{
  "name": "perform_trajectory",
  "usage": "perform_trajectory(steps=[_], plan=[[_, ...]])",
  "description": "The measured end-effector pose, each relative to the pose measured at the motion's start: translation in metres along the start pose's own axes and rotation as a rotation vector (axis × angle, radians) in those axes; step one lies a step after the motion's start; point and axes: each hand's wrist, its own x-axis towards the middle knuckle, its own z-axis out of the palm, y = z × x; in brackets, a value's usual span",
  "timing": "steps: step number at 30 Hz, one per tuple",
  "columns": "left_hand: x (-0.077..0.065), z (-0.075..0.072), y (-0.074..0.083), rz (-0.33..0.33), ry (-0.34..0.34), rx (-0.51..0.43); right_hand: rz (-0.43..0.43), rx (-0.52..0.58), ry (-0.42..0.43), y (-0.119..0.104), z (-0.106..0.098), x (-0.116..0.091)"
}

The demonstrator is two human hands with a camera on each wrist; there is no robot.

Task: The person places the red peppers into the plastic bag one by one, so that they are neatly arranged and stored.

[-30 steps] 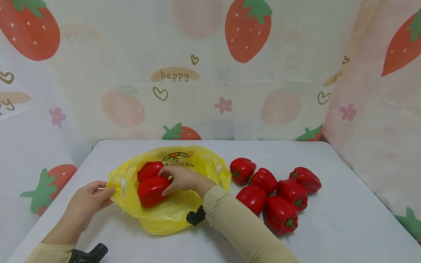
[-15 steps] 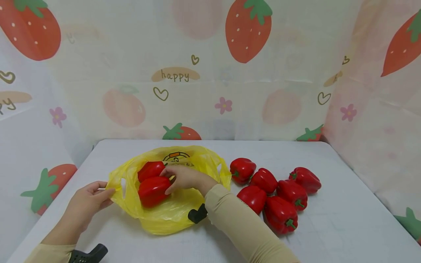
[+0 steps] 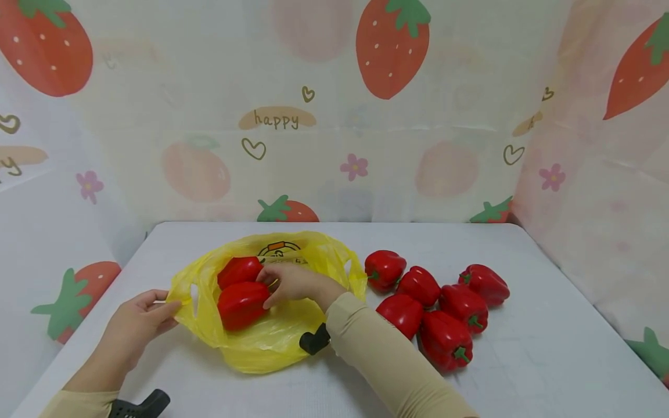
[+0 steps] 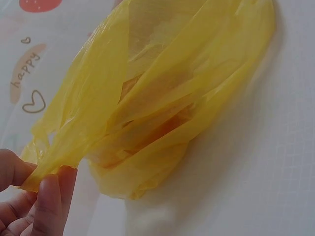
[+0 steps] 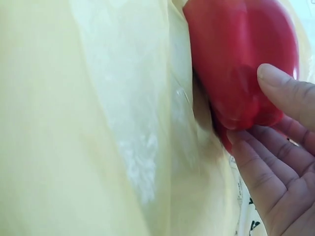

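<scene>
A yellow plastic bag [image 3: 261, 354] lies on the table with its mouth spread. Inside it, two red bell peppers lie side by side: a rear pepper [image 3: 238, 271] and a front pepper [image 3: 243, 306]. Thumb and fingers of my left hand [image 3: 138, 322] pinch the bag's left handle, and the left wrist view shows the gathered film [image 4: 54, 167] between them. My right hand [image 3: 292, 285] reaches into the bag and holds the right end of the front pepper. In the right wrist view the thumb [image 5: 280, 83] lies on that pepper's side, with the fingers at its end.
Right of the bag, several more red bell peppers [image 3: 446, 342] lie in a loose group on the white table [image 3: 543, 360]. The nearest one at the back [image 3: 385, 270] is close to the bag's right handle. A strawberry-print cloth [image 3: 324, 133] hangs behind.
The front pepper and my right hand have shifted very slightly to the right from the earliest frame. My left hand keeps its hold on the bag handle.
</scene>
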Motion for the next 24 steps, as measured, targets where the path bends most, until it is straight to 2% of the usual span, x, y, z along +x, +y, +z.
perform_trajectory(steps=[14,24], plan=[[0.0,0.0,0.0,-0.016,0.013,0.012,-0.078,0.063,-0.027,0.0,-0.02,-0.01],[0.002,0.0,-0.001,-0.024,0.004,0.004,-0.104,0.027,-0.027,-0.009,-0.037,-0.019]])
